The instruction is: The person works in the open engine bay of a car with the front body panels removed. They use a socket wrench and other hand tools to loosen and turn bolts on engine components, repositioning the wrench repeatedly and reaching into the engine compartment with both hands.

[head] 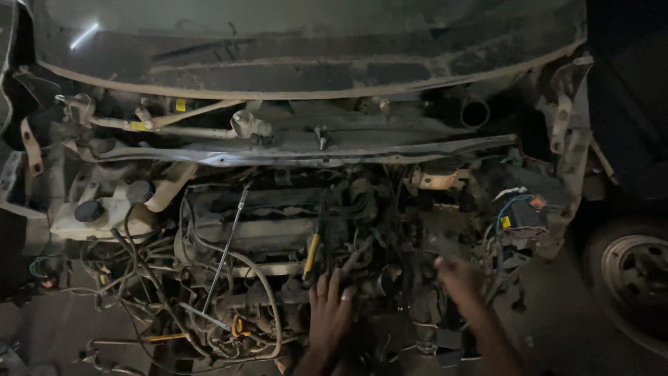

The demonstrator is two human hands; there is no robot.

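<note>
- left hand [328, 310] lies flat, fingers spread, gripping nothing, right on the dark hoses [351, 261] in the middle of the engine bay [278, 230]
- yellow-handled tool [311, 255] stands just far-left of its fingertips, long axis running near-to-far
- right hand [456, 275] is further right, blurry, can't tell its grip

Dusty windshield [306, 42] above, a wheel [637, 271] (steel rim) at right.

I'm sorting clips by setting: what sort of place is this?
Probably a car repair garage or yard. A car's engine bay lies open below the windscreen, full of loose hoses and wires, with a wheel on a bare floor. Both hands, left and right, reach into the engine.
</note>
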